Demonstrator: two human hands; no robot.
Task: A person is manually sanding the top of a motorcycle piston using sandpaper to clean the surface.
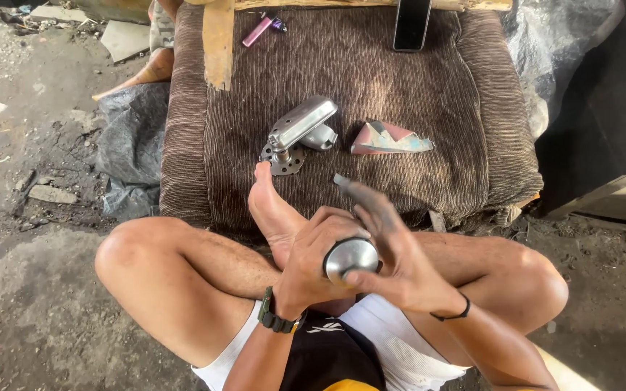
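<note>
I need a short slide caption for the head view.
Both hands hold a rounded shiny metal piece above a brown ribbed cushion.

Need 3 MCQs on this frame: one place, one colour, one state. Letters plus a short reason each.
1. Where does the metal pedal-like part lie?
A. on the brown cushion
B. on the dirt floor
C. on the person's knee

2. What colour is the lighter at the cushion's far edge?
A. green
B. pink
C. yellow

3. How is the round shiny metal piece held?
A. lying loose on the cushion
B. by one hand only
C. between both hands

Answers:
1 A: the part rests on the ribbed brown fabric, next to a crumpled scrap.
2 B: its body is pink with a darker end.
3 C: the left hand wraps it from one side, and the right hand presses on the other.
</note>
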